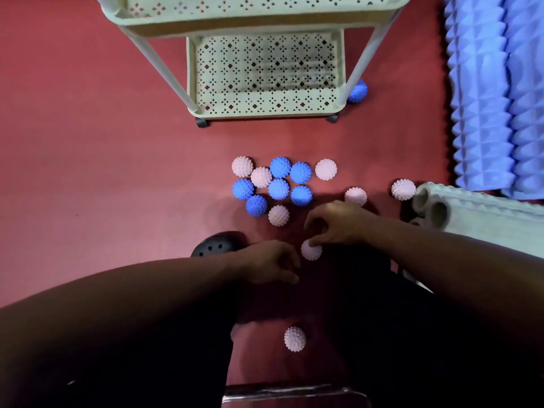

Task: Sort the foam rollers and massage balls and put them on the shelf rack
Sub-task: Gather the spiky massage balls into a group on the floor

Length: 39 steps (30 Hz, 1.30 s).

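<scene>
My right hand (338,225) pinched a pink spiky ball (311,250) just off the floor (103,172), fingertips curled round its top; my left hand (269,262) hung beside it, loosely curled, holding nothing. I judged I was still gathering balls: blue (279,167) and pink lay mixed ahead, the shelf rack (265,111) beyond, bare, and rollers (477,207) right, so next came carrying this one to a tray
</scene>
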### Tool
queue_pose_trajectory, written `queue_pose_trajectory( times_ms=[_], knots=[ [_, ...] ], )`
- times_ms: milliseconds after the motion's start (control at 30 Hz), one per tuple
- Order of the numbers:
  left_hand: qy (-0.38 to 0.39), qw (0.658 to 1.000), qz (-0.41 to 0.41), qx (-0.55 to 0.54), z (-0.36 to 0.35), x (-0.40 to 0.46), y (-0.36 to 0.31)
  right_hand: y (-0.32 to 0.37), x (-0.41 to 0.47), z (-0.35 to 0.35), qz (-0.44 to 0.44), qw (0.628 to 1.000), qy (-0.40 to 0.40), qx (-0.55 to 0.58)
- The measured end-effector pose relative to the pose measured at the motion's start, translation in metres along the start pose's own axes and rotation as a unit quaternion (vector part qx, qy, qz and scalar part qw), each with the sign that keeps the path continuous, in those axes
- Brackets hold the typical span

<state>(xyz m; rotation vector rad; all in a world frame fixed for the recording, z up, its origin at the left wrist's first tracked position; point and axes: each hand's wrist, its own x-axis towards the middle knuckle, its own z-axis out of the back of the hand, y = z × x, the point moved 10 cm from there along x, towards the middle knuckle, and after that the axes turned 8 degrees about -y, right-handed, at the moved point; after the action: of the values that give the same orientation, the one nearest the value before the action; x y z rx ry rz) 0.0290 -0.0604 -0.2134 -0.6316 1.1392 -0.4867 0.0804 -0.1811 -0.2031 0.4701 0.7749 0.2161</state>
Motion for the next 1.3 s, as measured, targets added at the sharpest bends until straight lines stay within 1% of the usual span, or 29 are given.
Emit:
queue_pose_trajectory(
  times_ms=[133, 233, 367, 533, 600, 667, 800, 900, 1167, 1233, 1300],
  knots=[
    [0.064, 0.998, 0.011, 0.024, -0.043, -0.002, 0.004, 0.002, -0.007, -0.015, 0.002, 1.0, 0.016, 0.014],
    [0.1, 0.993, 0.005, 0.062, -0.072, -0.004, 0.009, 0.004, -0.008, -0.024, 0.005, 1.0, 0.018, 0.019],
    [0.119, 0.99, 0.005, 0.081, -0.1, -0.005, 0.014, 0.005, -0.007, -0.03, 0.01, 1.0, 0.006, 0.027],
    [0.17, 0.98, -0.009, 0.099, -0.128, -0.011, 0.015, 0.002, -0.003, -0.036, 0.001, 1.0, -0.001, 0.029],
    [0.18, 0.978, -0.002, 0.102, -0.136, -0.014, 0.021, -0.001, -0.002, -0.036, -0.003, 1.0, -0.005, 0.029],
    [0.176, 0.978, 0.003, 0.108, -0.141, -0.015, 0.028, -0.003, -0.002, -0.039, -0.009, 1.0, -0.002, 0.029],
    [0.158, 0.981, -0.008, 0.114, -0.148, -0.017, 0.027, -0.008, -0.004, -0.043, -0.019, 1.0, 0.005, 0.023],
    [0.153, 0.978, -0.021, 0.138, -0.149, -0.018, 0.026, -0.009, -0.006, -0.045, -0.024, 0.999, 0.009, 0.023],
    [0.144, 0.98, -0.044, 0.13, -0.14, -0.021, 0.026, -0.007, -0.003, -0.045, -0.019, 1.0, 0.012, 0.022],
    [0.131, 0.984, -0.045, 0.113, -0.135, -0.02, 0.028, -0.009, -0.001, -0.041, -0.017, 1.0, 0.007, 0.026],
    [0.096, 0.99, -0.04, 0.098, -0.116, -0.015, 0.024, -0.013, 0.0, -0.032, -0.021, 0.999, -0.006, 0.04]
  ],
)
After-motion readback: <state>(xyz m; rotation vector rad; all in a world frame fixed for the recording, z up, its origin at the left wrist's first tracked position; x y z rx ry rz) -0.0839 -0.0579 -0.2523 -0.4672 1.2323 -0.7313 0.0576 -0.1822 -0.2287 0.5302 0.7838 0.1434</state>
